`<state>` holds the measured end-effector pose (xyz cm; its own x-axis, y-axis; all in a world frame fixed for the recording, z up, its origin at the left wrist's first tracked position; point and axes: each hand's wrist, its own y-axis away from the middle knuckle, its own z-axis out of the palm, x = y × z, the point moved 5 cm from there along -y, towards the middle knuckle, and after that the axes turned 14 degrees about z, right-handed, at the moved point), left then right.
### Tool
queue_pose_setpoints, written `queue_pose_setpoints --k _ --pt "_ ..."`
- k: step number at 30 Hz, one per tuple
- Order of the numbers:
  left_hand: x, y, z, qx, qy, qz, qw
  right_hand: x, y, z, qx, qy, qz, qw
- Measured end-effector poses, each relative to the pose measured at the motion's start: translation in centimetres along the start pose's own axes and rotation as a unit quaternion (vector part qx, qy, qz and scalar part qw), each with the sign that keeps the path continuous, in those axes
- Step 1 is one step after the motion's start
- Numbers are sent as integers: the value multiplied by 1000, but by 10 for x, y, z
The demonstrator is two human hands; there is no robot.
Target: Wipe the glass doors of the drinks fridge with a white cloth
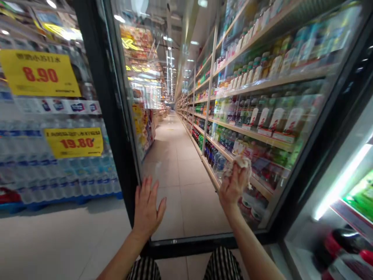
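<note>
A glass door (163, 221) in a black frame stands open in front of me, with shelves of bottles showing in its pane. My left hand (148, 208) lies flat near the pane's lower left edge, fingers stretched out and nothing in it. My right hand (233, 186) presses a crumpled whitish cloth (242, 165) to the lower right part of the glass. Its fingers cover part of the cloth.
Stacked water bottles (67, 171) stand left of the door, with a yellow price sign (40, 73) above. On the right is a lit cooler interior with dark bottles (344, 245). My knees (223, 264) are just below the door's bottom frame (192, 247).
</note>
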<state>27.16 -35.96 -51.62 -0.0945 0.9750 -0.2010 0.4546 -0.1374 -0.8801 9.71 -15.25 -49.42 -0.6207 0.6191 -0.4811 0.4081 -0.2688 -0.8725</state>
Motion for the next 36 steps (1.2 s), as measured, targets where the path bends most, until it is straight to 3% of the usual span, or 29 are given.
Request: queue_pose_setpoints --k 3,5,7,9,10,14,16,19,21,22,26,28,32,34,36 --pt "1 1 -15 14 13 11 1000 -59 59 14 -89 -48 -140 985" --pt "-2 4 -27 23 6 21 999 -98 101 17 -142 -99 -275 946" --pt "-9 9 -39 28 -9 12 999 -127 121 18 -173 -132 -386 896" --pt "-18 13 -47 32 -23 -11 999 -152 109 22 -189 -140 -432 871" --pt "-22 15 -49 34 -26 -22 999 -164 93 25 -188 -139 -425 875" --pt "-36 15 -53 38 -33 -52 997 -199 24 40 -147 -126 -280 940" --pt "-42 13 -55 43 -36 -63 996 -202 25 40 -140 -128 -275 942" --pt "-47 6 -59 54 -37 -71 995 -191 57 34 -157 -143 -412 886" --pt "-46 -3 -61 58 -29 -73 995 -180 64 31 -161 -141 -463 860" --pt "-45 -9 -62 63 -24 -71 995 -177 56 30 -155 -133 -452 868" --pt "-32 -38 -64 94 -9 -43 995 -173 -4 28 -105 -87 -287 948" --pt "-26 -51 -62 101 -10 -25 994 -171 -13 26 -106 -81 -288 948" --pt "-22 -71 -55 101 -18 -19 995 -162 -5 22 -127 -93 -425 892" --pt "-21 -79 -52 103 -18 -19 994 -157 -24 21 -105 -81 -374 918" --pt "-17 -87 -50 111 -17 -13 994 -151 -49 17 -69 -63 -266 959"
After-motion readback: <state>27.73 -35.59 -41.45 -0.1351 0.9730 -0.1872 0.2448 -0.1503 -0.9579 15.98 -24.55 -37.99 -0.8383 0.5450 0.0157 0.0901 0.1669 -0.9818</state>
